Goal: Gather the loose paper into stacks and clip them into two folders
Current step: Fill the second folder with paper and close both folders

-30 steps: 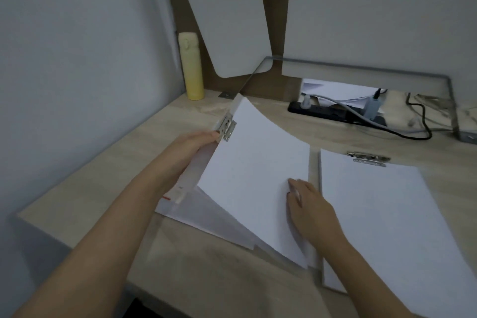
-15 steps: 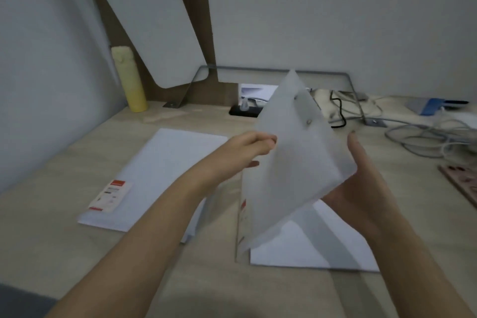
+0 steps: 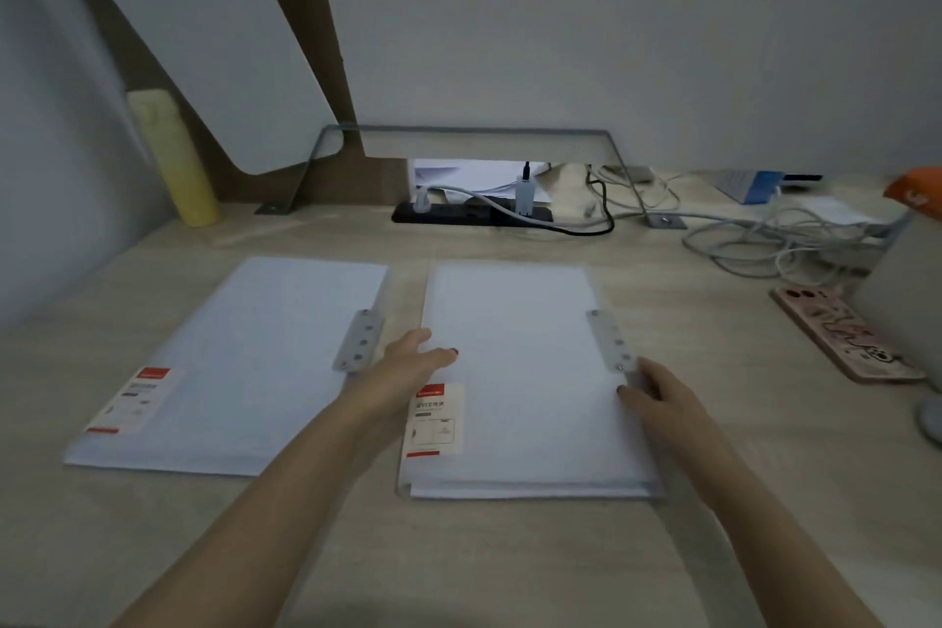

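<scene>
on the pale wooden desk, right in front of the person, 2 translucent white plastic folders lie closed and flat, just beside each other: the left folder sits at 9 o'clock of the right folder. the left hand rests on the right folder's 9 o'clock edge, fingers straight and relaxed on the cover, holding nothing. the right hand lies along its 3 o'clock edge, just below the riveted grey metal clip strip, fingers loosely stretched and thumb on the cover; i see no real grip there.

what could go wrong, to my eye: the white paper sheets peek out a little at the right folder's 6 o'clock edge, so if the clip bites poorly, a lift could let them slide out or crease. a nudge toward 9 o'clock would bump the left folder, as they sit so near. a sweep toward 3 o'clock could catch the pink patterned phone.

as for contents: the right folder holds a stack of paper, seen at its lower edge. the left folder looks white through its cover, but whether it is filled i cannot tell.
</scene>
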